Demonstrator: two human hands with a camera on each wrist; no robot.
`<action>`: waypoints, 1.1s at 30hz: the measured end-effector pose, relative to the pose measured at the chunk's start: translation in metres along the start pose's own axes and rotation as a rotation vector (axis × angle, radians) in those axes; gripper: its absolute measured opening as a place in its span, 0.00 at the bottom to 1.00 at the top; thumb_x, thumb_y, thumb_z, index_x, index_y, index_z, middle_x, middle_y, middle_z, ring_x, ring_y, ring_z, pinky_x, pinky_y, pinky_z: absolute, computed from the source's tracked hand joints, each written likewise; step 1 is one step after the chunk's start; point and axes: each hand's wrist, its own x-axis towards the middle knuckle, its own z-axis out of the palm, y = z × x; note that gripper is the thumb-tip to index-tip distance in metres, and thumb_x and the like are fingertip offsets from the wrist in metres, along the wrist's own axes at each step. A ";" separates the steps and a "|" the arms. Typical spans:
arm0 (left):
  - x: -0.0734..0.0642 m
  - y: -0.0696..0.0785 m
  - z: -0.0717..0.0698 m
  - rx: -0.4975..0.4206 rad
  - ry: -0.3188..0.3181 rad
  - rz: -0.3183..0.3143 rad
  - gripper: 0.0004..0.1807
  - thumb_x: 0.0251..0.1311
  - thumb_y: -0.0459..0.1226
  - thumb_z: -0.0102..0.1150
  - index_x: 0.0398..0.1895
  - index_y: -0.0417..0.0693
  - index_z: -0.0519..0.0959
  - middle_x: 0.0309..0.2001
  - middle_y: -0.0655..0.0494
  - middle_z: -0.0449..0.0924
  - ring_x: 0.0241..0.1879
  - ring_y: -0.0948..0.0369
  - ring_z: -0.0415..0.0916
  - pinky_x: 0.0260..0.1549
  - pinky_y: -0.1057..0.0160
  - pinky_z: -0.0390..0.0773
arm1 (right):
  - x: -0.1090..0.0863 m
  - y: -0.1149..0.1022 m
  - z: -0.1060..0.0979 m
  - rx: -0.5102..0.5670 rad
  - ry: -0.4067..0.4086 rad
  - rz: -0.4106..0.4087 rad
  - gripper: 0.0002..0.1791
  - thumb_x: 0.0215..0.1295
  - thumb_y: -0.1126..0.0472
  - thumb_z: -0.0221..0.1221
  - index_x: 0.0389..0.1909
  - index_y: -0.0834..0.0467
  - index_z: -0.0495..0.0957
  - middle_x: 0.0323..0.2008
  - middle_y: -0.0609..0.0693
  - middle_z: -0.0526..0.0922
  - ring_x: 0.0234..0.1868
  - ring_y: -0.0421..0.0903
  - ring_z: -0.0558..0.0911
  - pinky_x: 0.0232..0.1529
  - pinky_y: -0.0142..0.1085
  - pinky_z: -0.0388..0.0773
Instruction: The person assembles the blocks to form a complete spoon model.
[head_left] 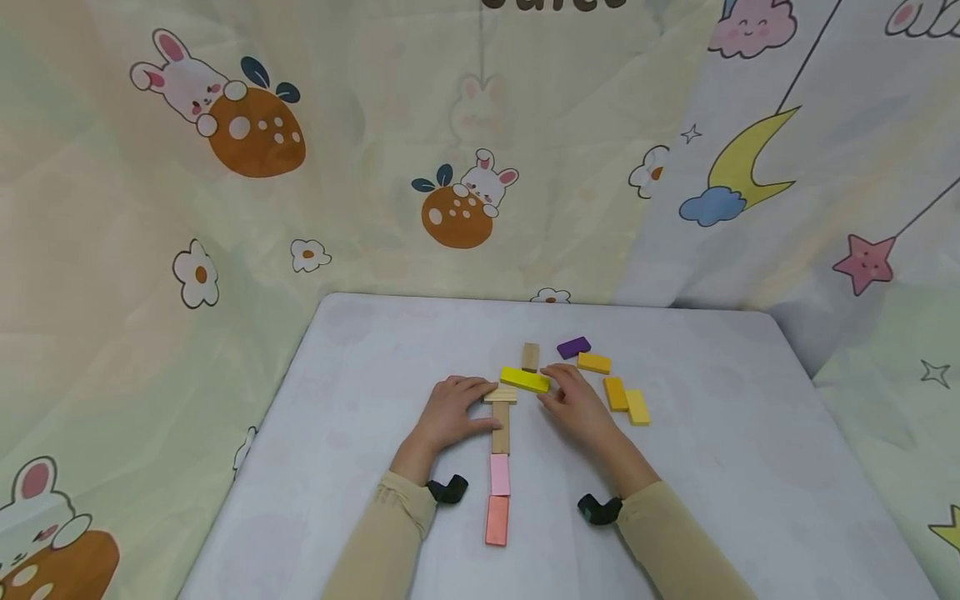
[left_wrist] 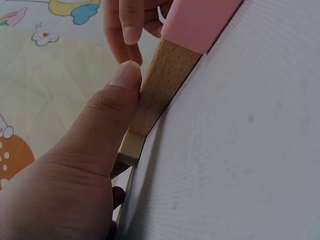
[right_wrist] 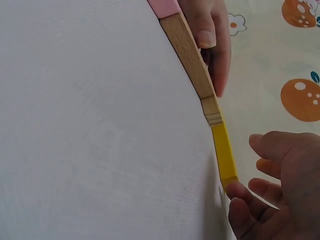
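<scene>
A person works with both hands at a line of toy blocks on the white table [head_left: 735, 467]. From the near end run a salmon block [head_left: 497, 521], a pink block [head_left: 499, 475] and a long wood block [head_left: 501, 440], with a pale wood piece [head_left: 500, 397] set across the far end. The bright yellow block [head_left: 524, 380] lies aslant there, one end up against the pale piece or very near it.

The left hand [head_left: 446, 412] has thumb and fingers apart, the thumb tip resting on the long wood block's side. The right hand [head_left: 581, 408] has fingertips at the yellow block's outer end (the right wrist view shows the thumb away from it).

The step in hand seems to be fitting the yellow block to the line. The next move likely calls for a light nudge, with the wood steadied. A short wood block [head_left: 530, 357] stands just beyond; a purple block [head_left: 573, 347] and three golden blocks [head_left: 594, 362] lie to the right.
</scene>
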 end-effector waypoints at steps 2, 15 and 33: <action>0.000 0.000 0.001 0.009 -0.004 0.002 0.44 0.51 0.76 0.49 0.72 0.72 0.66 0.68 0.65 0.71 0.66 0.57 0.65 0.66 0.48 0.65 | 0.004 0.000 0.003 0.005 -0.013 0.013 0.28 0.67 0.51 0.63 0.67 0.49 0.71 0.65 0.48 0.71 0.44 0.46 0.75 0.50 0.41 0.80; 0.000 -0.002 0.001 0.018 -0.005 0.009 0.44 0.52 0.76 0.48 0.72 0.73 0.65 0.68 0.66 0.71 0.67 0.58 0.65 0.67 0.49 0.64 | 0.021 0.005 0.015 -0.105 0.000 0.037 0.22 0.69 0.56 0.61 0.62 0.52 0.76 0.59 0.49 0.77 0.45 0.47 0.75 0.55 0.44 0.80; 0.002 -0.002 0.000 -0.015 0.028 0.008 0.47 0.52 0.73 0.54 0.74 0.68 0.63 0.76 0.63 0.57 0.68 0.56 0.65 0.65 0.47 0.66 | 0.036 0.001 0.019 -0.018 -0.030 -0.070 0.20 0.71 0.54 0.59 0.62 0.46 0.76 0.61 0.46 0.78 0.52 0.46 0.78 0.58 0.46 0.78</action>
